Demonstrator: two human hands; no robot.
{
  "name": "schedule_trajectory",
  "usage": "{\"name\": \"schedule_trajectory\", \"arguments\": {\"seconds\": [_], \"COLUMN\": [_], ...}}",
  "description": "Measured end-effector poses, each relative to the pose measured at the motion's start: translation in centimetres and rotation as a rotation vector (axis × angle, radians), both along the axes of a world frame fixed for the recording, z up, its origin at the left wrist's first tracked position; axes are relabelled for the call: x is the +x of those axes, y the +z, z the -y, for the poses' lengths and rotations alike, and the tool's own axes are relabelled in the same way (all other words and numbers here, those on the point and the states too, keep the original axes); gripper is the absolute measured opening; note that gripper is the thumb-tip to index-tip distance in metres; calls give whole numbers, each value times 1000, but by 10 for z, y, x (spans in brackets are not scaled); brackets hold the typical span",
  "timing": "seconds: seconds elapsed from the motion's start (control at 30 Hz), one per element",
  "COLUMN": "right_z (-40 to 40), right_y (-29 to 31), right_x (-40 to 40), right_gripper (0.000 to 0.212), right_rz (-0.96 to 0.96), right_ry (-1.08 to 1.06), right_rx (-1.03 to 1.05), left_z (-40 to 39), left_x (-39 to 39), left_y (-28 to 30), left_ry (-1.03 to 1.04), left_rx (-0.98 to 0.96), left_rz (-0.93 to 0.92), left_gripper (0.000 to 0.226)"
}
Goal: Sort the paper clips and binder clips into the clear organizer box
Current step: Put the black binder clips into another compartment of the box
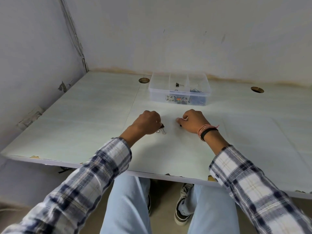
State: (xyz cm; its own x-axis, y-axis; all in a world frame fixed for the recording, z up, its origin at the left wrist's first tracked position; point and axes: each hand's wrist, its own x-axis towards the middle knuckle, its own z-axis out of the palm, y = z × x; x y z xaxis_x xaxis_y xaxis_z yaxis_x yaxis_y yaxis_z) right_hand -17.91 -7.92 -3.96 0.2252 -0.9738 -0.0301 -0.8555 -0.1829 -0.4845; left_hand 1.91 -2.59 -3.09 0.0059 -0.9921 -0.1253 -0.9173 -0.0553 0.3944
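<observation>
The clear organizer box stands at the back of the white table, split into three compartments. A black binder clip lies in the middle compartment and blue paper clips fill the right one. My left hand is closed low over the table, pinching a black binder clip whose silver handles touch the surface. My right hand is also closed on the table a little to the right, with a small dark clip tip showing under its fingers; most of that item is hidden.
Two round cable holes sit in the table near the back wall. The table's front edge runs just above my knees. Walls close in at the left and back.
</observation>
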Motion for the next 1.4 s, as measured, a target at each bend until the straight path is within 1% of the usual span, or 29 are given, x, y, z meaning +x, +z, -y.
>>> {"name": "schedule_trajectory", "arguments": {"seconds": [0.07,0.1,0.17,0.23,0.33,0.43,0.53,0.73,0.9,1.0,1.27,1.33,1.37,1.4], "right_z": [-3,-3,-2,0,-1,-3,-6,-12,-14,-14,-14,-14,-14,-14], "right_y": [2,1,-2,-5,-6,-6,-6,-9,-11,-11,-13,-13,-14,-14], "right_x": [2,3,3,0,-5,-10,-15,-20,-24,-25,-25,-26,-26,-26], "right_gripper": [51,46,30,21,21,22,22,23,21,21,23,22,22,22], "right_rz": [-60,-94,-105,-77,-43,-23,31,133,220,249,262,264,262,260], "right_ry": [30,48,52,37,37,34,30,5,-51,-66,-71,-70,-68,-65], "right_rx": [29,34,21,-28,-78,-92,-104,-137,-130,-123,-116,-118,-122,-127], "left_z": [1,2,5,10,17,21,22,16,11,8,6,6,7,7], "left_x": [7,11,17,20,23,24,25,21,20,19,15,17,20,22], "left_y": [9,14,25,29,25,18,12,9,4,3,-4,-5,-6,-6], "left_ry": [-55,-111,-234,-306,-367,-469,-512,-475,-383,-365,-320,-325,-336,-348], "left_rx": [98,174,302,306,226,248,240,128,107,48,-192,-166,-112,-43], "left_rz": [1,18,100,182,161,76,5,-116,-207,-219,-144,-143,-144,-139], "left_gripper": [44,53,65,76,83,77,65,39,23,23,23,26,33,45]}}
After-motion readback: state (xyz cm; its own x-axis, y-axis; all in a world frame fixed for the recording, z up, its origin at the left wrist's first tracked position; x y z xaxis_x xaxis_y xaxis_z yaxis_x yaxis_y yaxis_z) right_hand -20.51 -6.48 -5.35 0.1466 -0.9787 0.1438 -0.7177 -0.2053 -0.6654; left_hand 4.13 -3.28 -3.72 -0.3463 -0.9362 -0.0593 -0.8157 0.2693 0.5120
